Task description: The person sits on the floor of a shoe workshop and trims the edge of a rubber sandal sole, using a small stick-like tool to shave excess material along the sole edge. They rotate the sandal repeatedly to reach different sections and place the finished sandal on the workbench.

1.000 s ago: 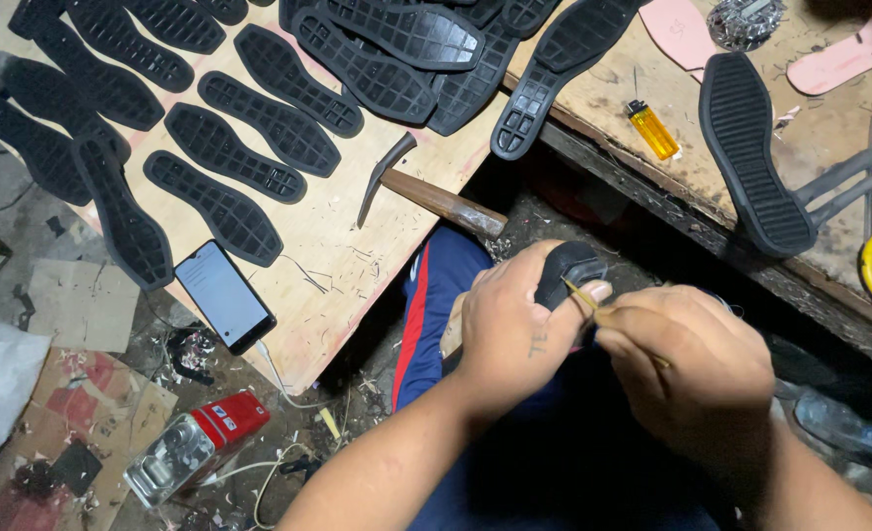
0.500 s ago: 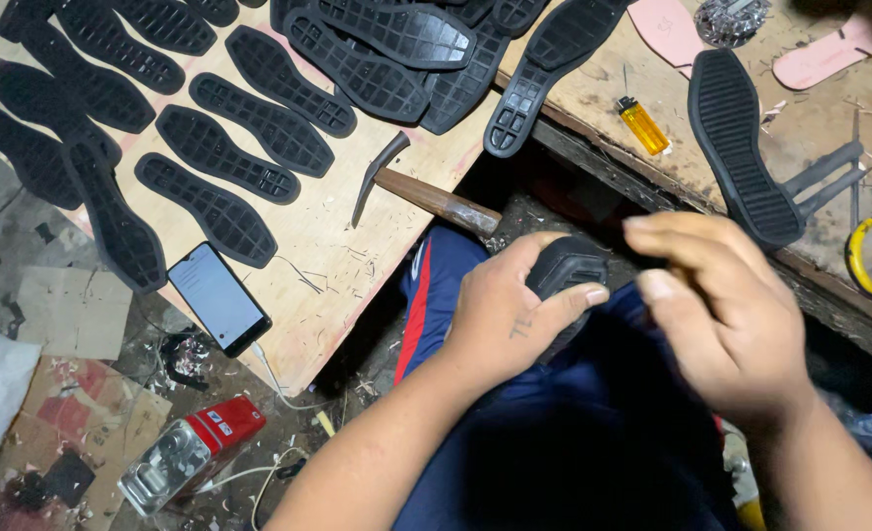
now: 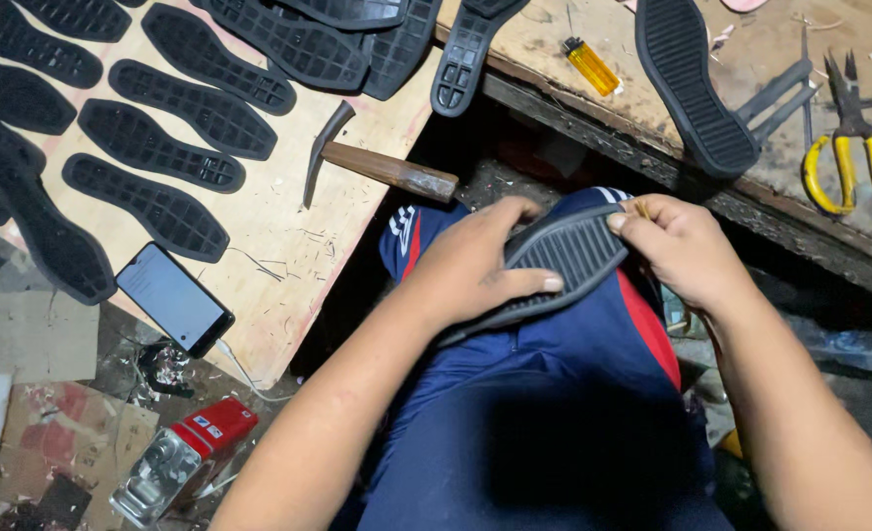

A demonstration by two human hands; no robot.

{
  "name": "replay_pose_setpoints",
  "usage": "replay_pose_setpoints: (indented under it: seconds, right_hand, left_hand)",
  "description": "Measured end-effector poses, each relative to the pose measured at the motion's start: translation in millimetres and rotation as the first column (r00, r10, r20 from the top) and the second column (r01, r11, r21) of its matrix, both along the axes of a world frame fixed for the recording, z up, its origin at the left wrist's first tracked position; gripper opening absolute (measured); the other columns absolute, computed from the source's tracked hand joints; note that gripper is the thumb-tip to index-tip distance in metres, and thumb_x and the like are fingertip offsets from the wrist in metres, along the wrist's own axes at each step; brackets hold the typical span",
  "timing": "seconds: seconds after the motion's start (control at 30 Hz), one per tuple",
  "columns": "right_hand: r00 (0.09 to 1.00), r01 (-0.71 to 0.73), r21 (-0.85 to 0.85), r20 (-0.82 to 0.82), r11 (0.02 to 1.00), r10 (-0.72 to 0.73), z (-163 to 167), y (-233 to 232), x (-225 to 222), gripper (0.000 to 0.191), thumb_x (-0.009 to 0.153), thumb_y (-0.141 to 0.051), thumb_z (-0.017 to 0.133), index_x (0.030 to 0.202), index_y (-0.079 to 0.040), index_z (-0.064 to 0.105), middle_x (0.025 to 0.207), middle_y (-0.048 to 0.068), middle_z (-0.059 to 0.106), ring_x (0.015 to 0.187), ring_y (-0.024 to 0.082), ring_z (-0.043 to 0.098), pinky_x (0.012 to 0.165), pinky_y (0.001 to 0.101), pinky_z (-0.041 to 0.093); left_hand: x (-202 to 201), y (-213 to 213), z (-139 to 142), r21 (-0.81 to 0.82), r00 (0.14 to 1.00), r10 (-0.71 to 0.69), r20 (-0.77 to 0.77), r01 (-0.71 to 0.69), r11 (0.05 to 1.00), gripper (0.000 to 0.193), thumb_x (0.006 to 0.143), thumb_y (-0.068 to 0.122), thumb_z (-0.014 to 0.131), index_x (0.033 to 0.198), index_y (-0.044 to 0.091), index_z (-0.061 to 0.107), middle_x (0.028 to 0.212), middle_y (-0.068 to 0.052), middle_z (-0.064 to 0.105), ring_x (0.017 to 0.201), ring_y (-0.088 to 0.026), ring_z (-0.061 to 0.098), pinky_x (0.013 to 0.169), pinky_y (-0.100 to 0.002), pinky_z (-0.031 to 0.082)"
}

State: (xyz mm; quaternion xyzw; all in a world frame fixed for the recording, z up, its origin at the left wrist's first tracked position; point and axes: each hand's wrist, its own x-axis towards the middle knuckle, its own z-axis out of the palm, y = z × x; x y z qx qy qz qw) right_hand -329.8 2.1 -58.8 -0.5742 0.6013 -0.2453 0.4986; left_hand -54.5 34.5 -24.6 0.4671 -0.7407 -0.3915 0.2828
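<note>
My left hand (image 3: 470,264) grips a black ribbed rubber shoe sole (image 3: 566,254) that rests on my knee, thumb on its near edge and fingers over its far edge. My right hand (image 3: 684,248) pinches the sole's right end and holds a thin brown stick-like tool (image 3: 640,208) between its fingers. Both hands are above my lap in blue trousers with red and white stripes (image 3: 554,393).
Several black soles (image 3: 175,103) lie on a wooden board (image 3: 288,246) with a hammer (image 3: 377,167) and a phone (image 3: 173,298). On the bench at the back are a yellow lighter (image 3: 591,66), another sole (image 3: 690,84) and yellow-handled pliers (image 3: 854,147). A red and silver box (image 3: 182,460) lies on the floor.
The sole has turned so its ribbed face shows and lies flatter on my knee. My right hand moved from over the sole to its right end.
</note>
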Motion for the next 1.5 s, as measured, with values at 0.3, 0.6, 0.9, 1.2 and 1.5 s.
replay_pose_setpoints:
  seconds: [0.3, 0.6, 0.9, 1.2, 1.5]
  right_hand:
    - [0.971, 0.227, 0.223, 0.022, 0.948, -0.237, -36.1, 2.6, -21.4, 0.036, 0.096, -0.034, 0.066, 0.073, -0.007, 0.063, 0.055, 0.0, 0.054, 0.043, 0.009, 0.042, 0.042, 0.0273, 0.028]
    - [0.975, 0.212, 0.201, 0.022, 0.956, -0.221, -36.9, -2.8, -17.1, 0.039, 0.097, -0.036, 0.067, 0.072, -0.007, 0.061, 0.058, 0.0, 0.056, 0.045, 0.008, 0.046, 0.042, 0.0271, 0.031]
    - [0.988, 0.151, 0.159, 0.019, 0.976, -0.156, -49.0, 2.0, -26.3, 0.031, 0.101, -0.033, 0.064, 0.088, -0.004, 0.067, 0.066, 0.0, 0.059, 0.055, 0.008, 0.046, 0.05, 0.0257, 0.033]
    - [0.999, -0.039, 0.0, 0.03, 0.999, 0.039, -46.8, 21.1, -41.6, 0.031, 0.092, -0.018, 0.07, 0.118, -0.002, 0.07, 0.088, -0.006, 0.065, 0.079, 0.003, 0.054, 0.074, 0.0213, 0.047]
    - [0.952, -0.245, -0.229, -0.241, 0.942, 0.189, -42.1, 20.9, -42.7, 0.033, 0.089, -0.023, 0.072, 0.116, -0.005, 0.074, 0.098, 0.006, 0.065, 0.09, 0.017, 0.062, 0.086, 0.0308, 0.049]
  left_hand:
    - [42.3, 30.3, -14.7, -0.015, 1.0, 0.006, 0.02, -0.005, 1.0, 0.064, 0.071, 0.022, 0.088, 0.127, 0.004, 0.062, 0.127, -0.015, 0.066, 0.12, -0.033, 0.063, 0.102, -0.038, 0.049]
    - [54.8, 29.1, -34.5, 0.006, 0.995, 0.005, -0.104, -0.005, 1.0, 0.045, 0.08, 0.016, 0.085, 0.119, 0.003, 0.068, 0.124, -0.014, 0.066, 0.119, -0.029, 0.065, 0.105, -0.036, 0.049]
    - [43.0, 40.1, -22.6, -0.132, 0.992, 0.007, 0.126, 0.009, 0.991, 0.049, 0.076, 0.027, 0.085, 0.116, 0.002, 0.071, 0.126, -0.018, 0.064, 0.115, -0.037, 0.062, 0.098, -0.043, 0.049]
    - [-1.7, 78.4, -25.2, -0.213, 0.959, 0.188, 0.214, -0.142, 0.967, 0.033, 0.085, 0.013, 0.074, 0.112, -0.001, 0.06, 0.128, -0.018, 0.063, 0.119, -0.038, 0.062, 0.102, -0.046, 0.049]
    - [-13.0, 74.3, -35.7, -0.317, 0.934, 0.306, 0.186, -0.238, 0.918, 0.065, 0.07, 0.012, 0.074, 0.129, -0.002, 0.05, 0.124, -0.02, 0.065, 0.115, -0.036, 0.065, 0.101, -0.046, 0.047]
